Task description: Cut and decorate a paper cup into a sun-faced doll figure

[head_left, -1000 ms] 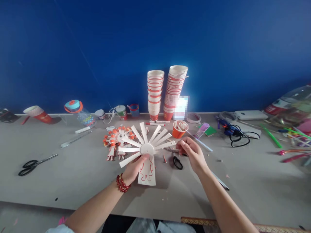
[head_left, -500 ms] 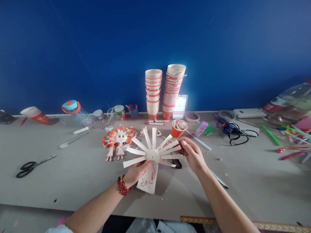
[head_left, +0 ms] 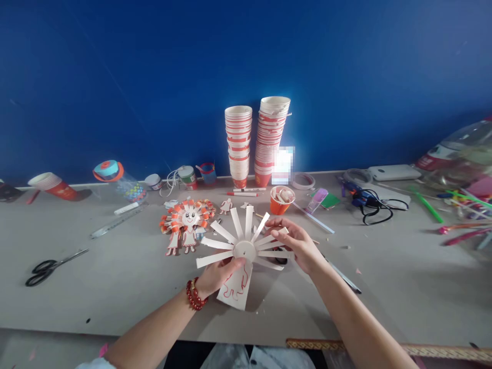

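Note:
My left hand [head_left: 219,274] is closed on a cut paper cup [head_left: 245,250], thumb on its round white base. Narrow white strips fan outward from that base. Below it hangs a wider flap [head_left: 236,289] with a body outline drawn in red. On the fan's right side, my right hand [head_left: 295,243] has its thumb and fingers closed about one of the strips. Finished paper dolls [head_left: 190,220] with orange curled hair lie just left of the fan. Small white paper cut-outs [head_left: 226,206] lie behind it. A dark handle loop shows partly under the right strips.
Two tall stacks of paper cups [head_left: 239,146] stand against the blue wall. An orange cup of scraps [head_left: 282,200] sits behind my right hand. Black scissors [head_left: 48,269] and a ruler [head_left: 115,223] lie left; a blue glue gun [head_left: 359,197] with its cord lies right.
My right hand has shifted slightly left, its fingers now farther over the strips on the fan's right. The cup has tilted a little in my left hand. The camera view has shifted slightly.

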Action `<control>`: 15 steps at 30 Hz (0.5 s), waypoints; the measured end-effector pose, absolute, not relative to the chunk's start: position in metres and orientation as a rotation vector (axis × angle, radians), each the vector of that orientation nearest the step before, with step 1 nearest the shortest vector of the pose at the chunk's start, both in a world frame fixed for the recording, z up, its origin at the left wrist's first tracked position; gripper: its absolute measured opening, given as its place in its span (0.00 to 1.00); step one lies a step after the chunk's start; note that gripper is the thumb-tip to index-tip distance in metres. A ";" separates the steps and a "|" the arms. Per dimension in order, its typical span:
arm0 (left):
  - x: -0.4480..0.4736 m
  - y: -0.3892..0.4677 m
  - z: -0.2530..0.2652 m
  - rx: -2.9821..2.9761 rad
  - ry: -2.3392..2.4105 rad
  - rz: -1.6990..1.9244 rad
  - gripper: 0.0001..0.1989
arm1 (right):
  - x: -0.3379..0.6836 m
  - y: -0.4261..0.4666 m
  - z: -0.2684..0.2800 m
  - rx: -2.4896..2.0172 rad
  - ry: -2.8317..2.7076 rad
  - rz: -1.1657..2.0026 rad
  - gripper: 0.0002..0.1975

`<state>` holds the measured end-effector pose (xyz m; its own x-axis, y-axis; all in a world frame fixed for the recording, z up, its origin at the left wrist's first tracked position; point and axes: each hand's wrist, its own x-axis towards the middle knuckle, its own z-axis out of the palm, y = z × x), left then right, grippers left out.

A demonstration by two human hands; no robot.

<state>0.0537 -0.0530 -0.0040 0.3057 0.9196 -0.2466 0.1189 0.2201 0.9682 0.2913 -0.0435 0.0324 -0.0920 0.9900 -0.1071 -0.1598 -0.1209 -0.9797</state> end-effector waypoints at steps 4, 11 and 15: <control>0.058 -0.052 0.005 1.338 1.025 0.812 0.11 | 0.291 -0.043 0.030 -1.139 -1.108 1.370 0.14; 0.061 -0.050 0.011 1.260 0.993 0.831 0.07 | 0.291 -0.043 0.029 -1.126 -1.140 1.385 0.13; 0.061 -0.049 0.002 1.141 1.032 0.828 0.10 | 0.291 -0.042 0.028 -1.151 -1.096 1.377 0.15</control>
<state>0.0606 -0.0493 0.0021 0.3257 0.9200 -0.2179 -0.0134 0.2349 0.9719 0.2910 -0.0419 0.0280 -0.0557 0.9943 -0.0911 -0.1343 -0.0979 -0.9861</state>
